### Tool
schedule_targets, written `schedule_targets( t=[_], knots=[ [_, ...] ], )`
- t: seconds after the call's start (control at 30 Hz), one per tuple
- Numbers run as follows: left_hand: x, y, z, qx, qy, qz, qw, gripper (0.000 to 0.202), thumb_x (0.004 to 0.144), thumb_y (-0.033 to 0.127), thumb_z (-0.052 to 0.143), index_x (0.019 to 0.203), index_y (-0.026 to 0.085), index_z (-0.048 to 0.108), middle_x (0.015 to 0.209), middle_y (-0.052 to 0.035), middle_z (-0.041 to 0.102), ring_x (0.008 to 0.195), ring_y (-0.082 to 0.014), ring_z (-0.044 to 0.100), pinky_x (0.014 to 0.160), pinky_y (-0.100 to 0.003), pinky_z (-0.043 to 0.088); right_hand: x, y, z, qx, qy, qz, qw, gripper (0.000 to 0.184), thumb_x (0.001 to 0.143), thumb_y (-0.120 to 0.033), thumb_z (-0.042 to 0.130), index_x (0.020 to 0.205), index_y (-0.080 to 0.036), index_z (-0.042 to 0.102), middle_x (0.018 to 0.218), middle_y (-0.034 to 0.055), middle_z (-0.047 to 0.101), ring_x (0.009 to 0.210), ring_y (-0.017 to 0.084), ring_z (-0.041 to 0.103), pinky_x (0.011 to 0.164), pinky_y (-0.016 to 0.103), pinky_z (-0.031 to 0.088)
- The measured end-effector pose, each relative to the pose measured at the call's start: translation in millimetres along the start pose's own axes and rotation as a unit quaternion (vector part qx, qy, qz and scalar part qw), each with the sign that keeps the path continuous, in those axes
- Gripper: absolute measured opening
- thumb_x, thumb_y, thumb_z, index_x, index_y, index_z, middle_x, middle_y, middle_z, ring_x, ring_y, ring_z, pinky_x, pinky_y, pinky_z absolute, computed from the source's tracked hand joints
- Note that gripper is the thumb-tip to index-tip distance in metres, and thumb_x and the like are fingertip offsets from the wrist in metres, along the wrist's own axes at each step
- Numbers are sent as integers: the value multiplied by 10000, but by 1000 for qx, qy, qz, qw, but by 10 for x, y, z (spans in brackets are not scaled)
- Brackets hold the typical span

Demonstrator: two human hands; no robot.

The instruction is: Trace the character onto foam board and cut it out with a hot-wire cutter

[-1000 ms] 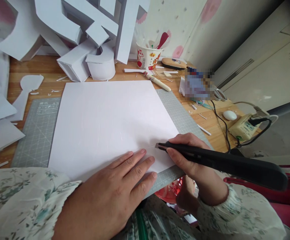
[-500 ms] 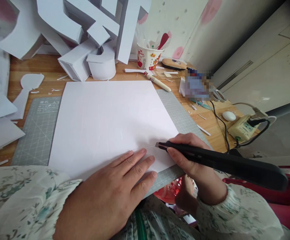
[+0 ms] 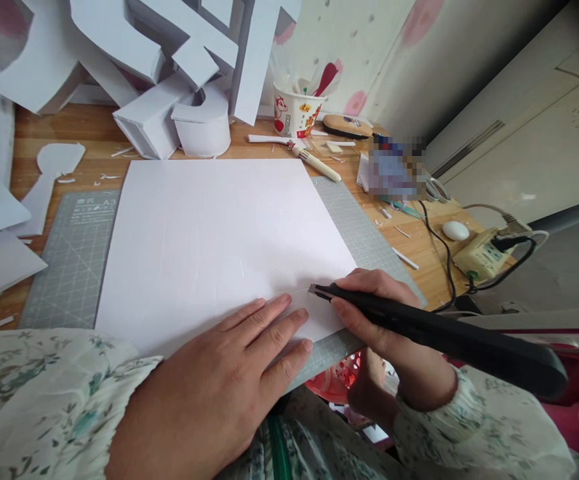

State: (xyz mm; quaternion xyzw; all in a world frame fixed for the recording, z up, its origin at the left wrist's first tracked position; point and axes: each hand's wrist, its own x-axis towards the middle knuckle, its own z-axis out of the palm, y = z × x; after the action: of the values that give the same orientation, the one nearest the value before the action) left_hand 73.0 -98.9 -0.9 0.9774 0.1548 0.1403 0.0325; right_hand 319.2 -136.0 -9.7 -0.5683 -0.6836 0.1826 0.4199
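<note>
A white foam board [image 3: 209,227] lies flat on a grey cutting mat [image 3: 82,247]. My left hand [image 3: 224,380] rests on the board's near edge, palm down with the fingers spread. To its right, my right hand [image 3: 379,307] grips a black utility knife [image 3: 434,333] between thumb and fingers. The knife's short blade tip touches the board just beyond my left fingertips, its handle slanting back to the right. A thin line runs along the board near the tip. Several faint marks show on the board's surface.
White box-shaped letters [image 3: 169,53] stand piled at the back left. A paper cup [image 3: 299,110] with tools and a thick pen [image 3: 314,160] are behind the board. White offcuts [image 3: 62,160] lie at left. A power strip [image 3: 489,253] with cables sits at right.
The knife tip has shifted very slightly left along the board, and its handle end has dipped a little. My left hand stays in place; the view has moved slightly.
</note>
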Motion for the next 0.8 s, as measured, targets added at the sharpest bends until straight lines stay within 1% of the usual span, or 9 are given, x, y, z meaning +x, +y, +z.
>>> schedule_targets(
  t=[0.1, 0.23, 0.37, 0.67, 0.8],
  knots=[
    [-3, -3, 5, -7, 3, -2, 1000, 347, 965, 276, 471, 1253, 199, 648, 1405, -85, 610, 1253, -291, 601, 1008, -454, 490, 5, -15, -16, -12, -6, -14, 1000, 100, 847, -234, 711, 933, -264, 670, 779, -1, 717, 694, 171, 691, 587, 272, 540],
    [-8, 14, 12, -23, 4, -21, 1000, 343, 930, 286, 522, 1239, 226, 657, 1393, -39, 624, 1270, -276, 586, 1039, -438, 461, -1, -13, -17, -6, -3, -23, 1000, 119, 849, -211, 707, 944, -271, 667, 781, -7, 715, 701, 166, 690, 592, 268, 529],
    [10, 20, 6, -25, 5, -19, 1000, 361, 913, 304, 550, 1252, 233, 652, 1401, -24, 619, 1284, -275, 573, 1058, -433, 434, -9, 0, -15, -1, 0, -25, 1000, 124, 843, -210, 712, 939, -277, 668, 783, -11, 714, 708, 166, 687, 601, 270, 524],
    [15, 8, -4, -35, -5, -17, 999, 376, 856, 294, 625, 1223, 222, 665, 1390, -39, 627, 1269, -283, 580, 1063, -426, 427, -38, 17, -26, 0, 9, -1, 1000, 96, 841, -248, 715, 920, -273, 665, 779, -1, 702, 700, 170, 674, 576, 274, 511],
    [-5, 15, -16, -35, -11, -15, 999, 375, 880, 313, 614, 1242, 222, 650, 1409, -49, 611, 1289, -278, 557, 1097, -422, 403, -46, 10, -17, 1, 15, -9, 1000, 101, 840, -217, 709, 903, -277, 658, 757, -11, 690, 689, 164, 668, 566, 266, 500]
  ],
)
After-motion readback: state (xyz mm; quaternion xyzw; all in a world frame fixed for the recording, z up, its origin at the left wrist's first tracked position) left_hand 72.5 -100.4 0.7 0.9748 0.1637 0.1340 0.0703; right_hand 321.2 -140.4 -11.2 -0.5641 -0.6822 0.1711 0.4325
